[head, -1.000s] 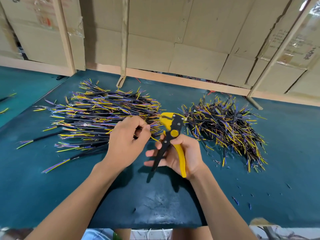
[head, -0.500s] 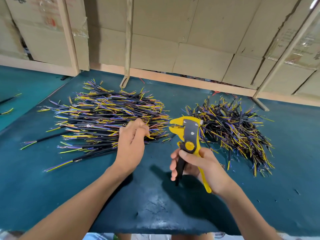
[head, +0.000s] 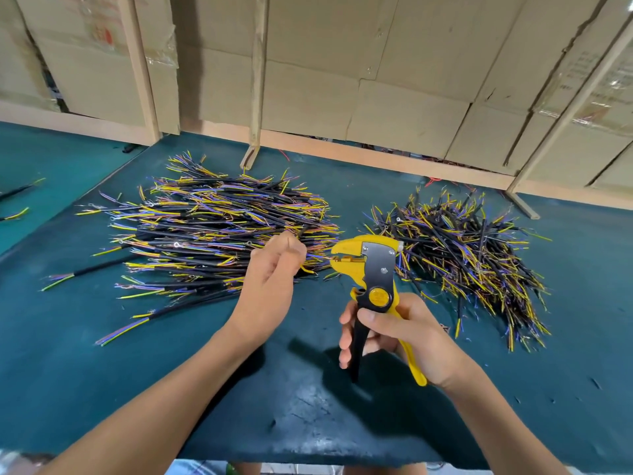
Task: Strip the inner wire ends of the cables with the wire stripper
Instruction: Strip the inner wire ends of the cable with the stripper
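Two cable piles lying on the green table [head: 102, 389], left pile [head: 219, 231], right pile [head: 469, 255], left hand [head: 270, 282] pinching a cable [head: 310, 267] into the wire stripper [head: 373, 272], right hand [head: 407, 337] gripping its handles, cardboard boxes [head: 394, 73] standing behind

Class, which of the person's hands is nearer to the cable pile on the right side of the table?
Right. The right hand, gripping the wire stripper, sits just beside the right cable pile; the left hand lies beyond the stripper, against the other pile.
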A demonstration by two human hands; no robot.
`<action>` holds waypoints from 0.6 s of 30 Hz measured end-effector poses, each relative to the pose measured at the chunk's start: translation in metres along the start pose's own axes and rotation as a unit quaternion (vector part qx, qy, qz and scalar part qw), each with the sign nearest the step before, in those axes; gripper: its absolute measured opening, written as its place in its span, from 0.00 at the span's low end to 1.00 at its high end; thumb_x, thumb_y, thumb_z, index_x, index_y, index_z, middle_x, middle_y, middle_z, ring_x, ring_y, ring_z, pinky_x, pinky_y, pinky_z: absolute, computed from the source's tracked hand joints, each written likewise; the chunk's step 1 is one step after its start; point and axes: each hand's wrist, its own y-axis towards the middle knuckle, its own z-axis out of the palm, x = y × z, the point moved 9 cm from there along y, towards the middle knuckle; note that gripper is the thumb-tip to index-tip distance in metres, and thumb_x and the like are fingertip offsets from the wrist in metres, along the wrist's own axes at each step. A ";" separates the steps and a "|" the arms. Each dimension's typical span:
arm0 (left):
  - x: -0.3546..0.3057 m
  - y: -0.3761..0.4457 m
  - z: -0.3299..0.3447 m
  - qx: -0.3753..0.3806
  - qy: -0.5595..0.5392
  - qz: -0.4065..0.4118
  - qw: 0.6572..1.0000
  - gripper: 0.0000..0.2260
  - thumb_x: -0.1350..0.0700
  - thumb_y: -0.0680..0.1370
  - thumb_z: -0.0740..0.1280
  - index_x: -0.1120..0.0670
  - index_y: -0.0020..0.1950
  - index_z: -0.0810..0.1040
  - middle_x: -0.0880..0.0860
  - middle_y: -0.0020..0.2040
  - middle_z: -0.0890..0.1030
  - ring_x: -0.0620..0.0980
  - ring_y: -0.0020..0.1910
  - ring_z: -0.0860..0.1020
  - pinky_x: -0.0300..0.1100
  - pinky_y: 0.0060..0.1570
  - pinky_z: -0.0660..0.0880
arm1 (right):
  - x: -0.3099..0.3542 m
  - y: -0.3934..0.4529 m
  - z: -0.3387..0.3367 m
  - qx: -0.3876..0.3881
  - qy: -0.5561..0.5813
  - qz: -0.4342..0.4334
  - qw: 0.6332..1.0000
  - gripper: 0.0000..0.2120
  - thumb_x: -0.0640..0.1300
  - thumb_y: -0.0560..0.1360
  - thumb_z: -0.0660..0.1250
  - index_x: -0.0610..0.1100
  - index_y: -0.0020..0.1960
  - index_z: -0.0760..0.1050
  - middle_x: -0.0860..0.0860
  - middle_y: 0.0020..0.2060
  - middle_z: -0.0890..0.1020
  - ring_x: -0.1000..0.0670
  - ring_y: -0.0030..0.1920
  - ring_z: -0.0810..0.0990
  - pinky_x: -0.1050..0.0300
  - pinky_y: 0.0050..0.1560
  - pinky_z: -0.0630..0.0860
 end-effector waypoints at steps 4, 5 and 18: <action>-0.005 -0.001 0.003 0.014 -0.022 0.004 1.000 0.09 0.49 0.72 0.58 0.52 0.35 0.67 0.49 0.34 0.65 0.47 0.37 0.62 0.41 0.40 0.60 | 0.000 -0.002 0.001 -0.009 0.001 -0.011 1.000 0.11 0.47 0.78 0.68 0.39 0.53 0.80 0.36 0.43 0.82 0.34 0.41 0.83 0.39 0.48 0.80; -0.006 -0.001 0.004 0.018 -0.028 0.005 0.999 0.08 0.50 0.72 0.59 0.51 0.35 0.67 0.49 0.34 0.65 0.47 0.37 0.62 0.38 0.39 0.61 | 0.000 -0.002 0.001 -0.008 -0.001 -0.012 1.000 0.11 0.47 0.78 0.68 0.39 0.53 0.81 0.36 0.43 0.82 0.34 0.41 0.83 0.39 0.48 0.80; -0.010 -0.008 0.014 0.063 -0.013 -0.003 0.998 0.10 0.56 0.79 0.59 0.59 0.39 0.69 0.61 0.37 0.68 0.50 0.40 0.65 0.46 0.44 0.62 | 0.004 -0.001 0.006 -0.011 -0.034 -0.011 0.999 0.10 0.47 0.78 0.69 0.40 0.49 0.79 0.39 0.39 0.81 0.36 0.39 0.83 0.40 0.46 0.78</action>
